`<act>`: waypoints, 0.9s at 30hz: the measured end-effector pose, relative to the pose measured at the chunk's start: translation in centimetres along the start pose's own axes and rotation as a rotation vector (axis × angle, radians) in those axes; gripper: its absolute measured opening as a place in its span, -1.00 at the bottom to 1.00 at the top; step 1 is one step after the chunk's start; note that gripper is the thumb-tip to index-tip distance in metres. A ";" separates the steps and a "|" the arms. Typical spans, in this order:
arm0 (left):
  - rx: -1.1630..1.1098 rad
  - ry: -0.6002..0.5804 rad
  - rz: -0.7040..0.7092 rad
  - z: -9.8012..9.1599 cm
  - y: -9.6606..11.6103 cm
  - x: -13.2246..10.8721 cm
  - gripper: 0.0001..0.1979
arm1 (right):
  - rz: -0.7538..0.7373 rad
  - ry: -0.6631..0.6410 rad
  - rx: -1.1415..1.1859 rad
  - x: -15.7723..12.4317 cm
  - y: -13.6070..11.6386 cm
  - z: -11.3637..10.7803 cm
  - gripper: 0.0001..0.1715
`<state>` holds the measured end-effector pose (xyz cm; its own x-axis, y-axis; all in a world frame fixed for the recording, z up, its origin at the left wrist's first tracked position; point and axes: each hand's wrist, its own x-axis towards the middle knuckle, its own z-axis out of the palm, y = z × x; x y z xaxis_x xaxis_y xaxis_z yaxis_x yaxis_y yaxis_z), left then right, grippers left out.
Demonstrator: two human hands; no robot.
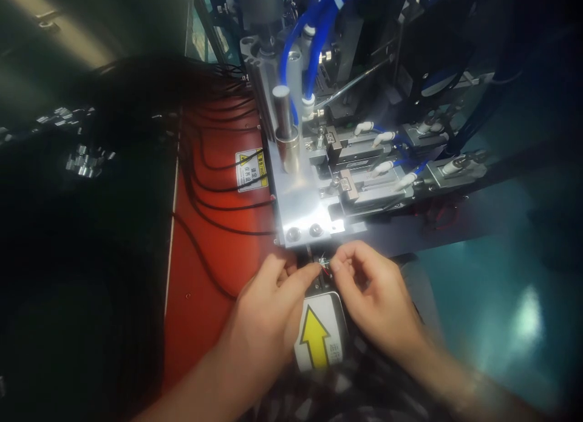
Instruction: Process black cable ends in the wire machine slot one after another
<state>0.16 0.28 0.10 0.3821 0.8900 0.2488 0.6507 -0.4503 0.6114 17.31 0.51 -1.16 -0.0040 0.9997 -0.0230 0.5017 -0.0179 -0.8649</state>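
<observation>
Thin wires (323,265), one of them red and others pale, show in the small gap between my two hands. My left hand (273,297) comes in from the lower left with its thumb and fingers closed on the wires. From the right, my right hand (376,288) pinches at the same wires with thumb and forefinger. A black cable (204,270) runs over the red surface and disappears behind my left hand. Just ahead of my fingertips is the front edge of a metal machine block (298,212) with two bolts. The exact wire ends are too small to make out.
Below my hands lies a white label with a yellow arrow (315,337). Several black cables cross the red panel (218,228) on the left, past a warning sticker (251,170). Blue air tubes (314,51) and pneumatic cylinders (378,185) stand ahead and to the right.
</observation>
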 end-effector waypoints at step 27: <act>0.070 -0.046 0.022 0.1 -0.4 -0.3 -0.68 | 0.117 -0.026 0.050 0.2 0.8 -0.8 -0.82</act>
<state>-0.11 0.17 -0.30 0.4250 0.8766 0.2259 0.6859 -0.4746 0.5516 18.41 0.75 -1.47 0.0294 0.9900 -0.1381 0.4565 -0.1362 -0.8792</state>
